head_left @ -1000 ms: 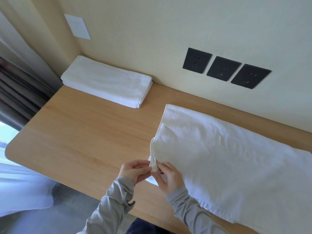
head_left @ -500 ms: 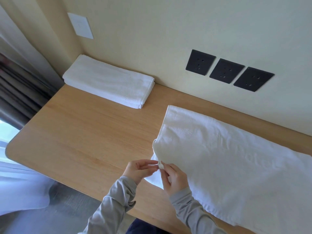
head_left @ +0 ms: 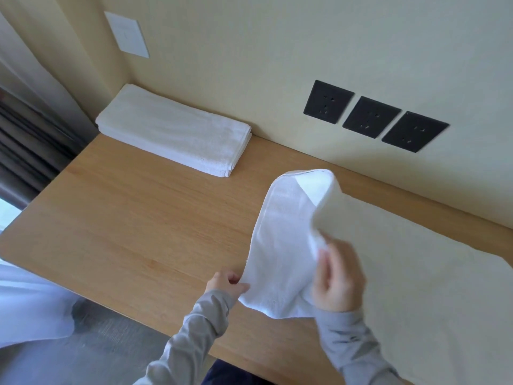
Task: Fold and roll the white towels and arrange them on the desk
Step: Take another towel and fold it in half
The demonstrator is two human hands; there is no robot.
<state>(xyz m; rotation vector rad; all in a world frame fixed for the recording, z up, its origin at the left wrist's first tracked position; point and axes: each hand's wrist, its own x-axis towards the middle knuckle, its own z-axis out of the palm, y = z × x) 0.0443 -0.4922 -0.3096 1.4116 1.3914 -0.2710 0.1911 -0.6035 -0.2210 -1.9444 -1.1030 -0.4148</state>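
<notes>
Left hand (head_left: 229,284) pinches the near-left corner of the spread towel (head_left: 416,287) at the desk (head_left: 138,232) front edge, right hand (head_left: 337,282) grips its lifted fold, folded towels (head_left: 175,130) stacked by the back wall.

Soft daylight; slight motion blur
</notes>
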